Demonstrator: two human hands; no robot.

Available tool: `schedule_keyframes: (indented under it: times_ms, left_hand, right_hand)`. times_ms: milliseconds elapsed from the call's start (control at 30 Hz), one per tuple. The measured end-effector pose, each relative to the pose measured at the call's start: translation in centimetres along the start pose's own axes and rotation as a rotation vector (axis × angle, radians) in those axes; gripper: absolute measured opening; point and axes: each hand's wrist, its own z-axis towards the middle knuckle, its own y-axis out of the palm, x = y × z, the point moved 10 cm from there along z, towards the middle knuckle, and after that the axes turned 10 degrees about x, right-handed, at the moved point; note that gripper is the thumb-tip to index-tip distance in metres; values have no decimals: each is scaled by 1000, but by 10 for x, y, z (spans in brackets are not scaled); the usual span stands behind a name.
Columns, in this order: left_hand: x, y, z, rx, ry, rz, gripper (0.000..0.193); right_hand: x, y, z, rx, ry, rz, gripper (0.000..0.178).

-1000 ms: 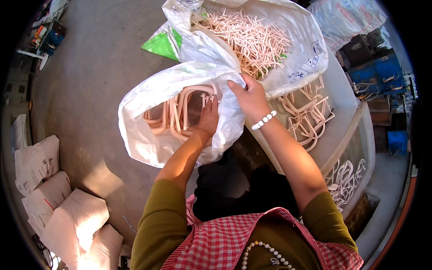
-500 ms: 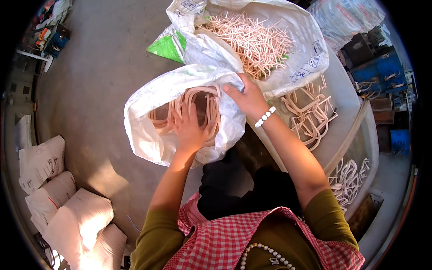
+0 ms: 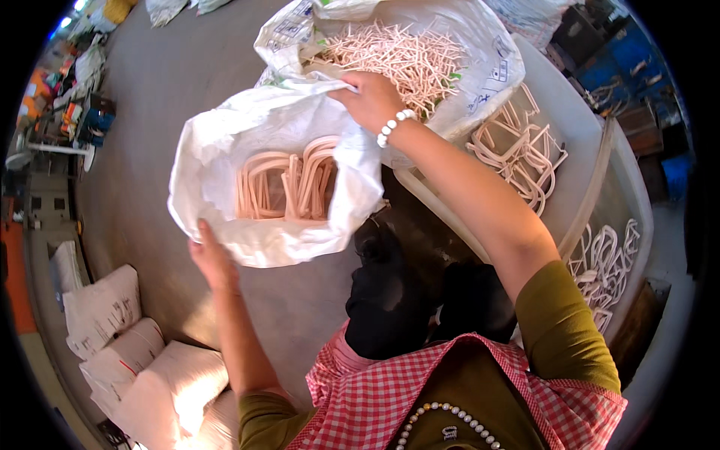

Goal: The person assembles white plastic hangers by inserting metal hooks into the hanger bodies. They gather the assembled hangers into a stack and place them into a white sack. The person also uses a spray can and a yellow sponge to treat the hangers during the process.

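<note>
My left hand [image 3: 215,259] grips the near-left rim of an open white woven sack [image 3: 196,180], its fingers partly hidden by the sack. The far-right rim is pinched in my right hand [image 3: 369,101], which wears a white bead bracelet. Inside the sack lie several pale pink U-shaped pieces [image 3: 259,184], stacked in two side-by-side bunches. Just beyond my right hand, a larger open white sack [image 3: 504,56] holds a heap of thin pale pink sticks [image 3: 397,56].
A grey plastic bin [image 3: 581,154] on the right holds more bent pink pieces [image 3: 517,154]; whitish ones [image 3: 604,259] lie in a container beside it. Full white sacks [image 3: 180,382] are piled at lower left. Blue machinery [image 3: 619,56] stands at far right.
My left hand has come out from the pink pieces and taken the sack's near-left rim. My right hand and the sack have shifted left, the rim pulled wider.
</note>
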Motion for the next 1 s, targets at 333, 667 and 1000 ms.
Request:
schedule_keyframes:
  times_ms: [333,667,1000]
  left_hand:
    - [39,20,33,-2,249,274,50]
    - [146,72,-92,29,1066,384,45]
    - [100,267,-347,-1234,578,212,33]
  right_hand:
    - [21,-1,-69,-88,96,137,22]
    - [312,-210,-215,324,727,94,28]
    - [516,-202,-352,-173,532,-1015,34]
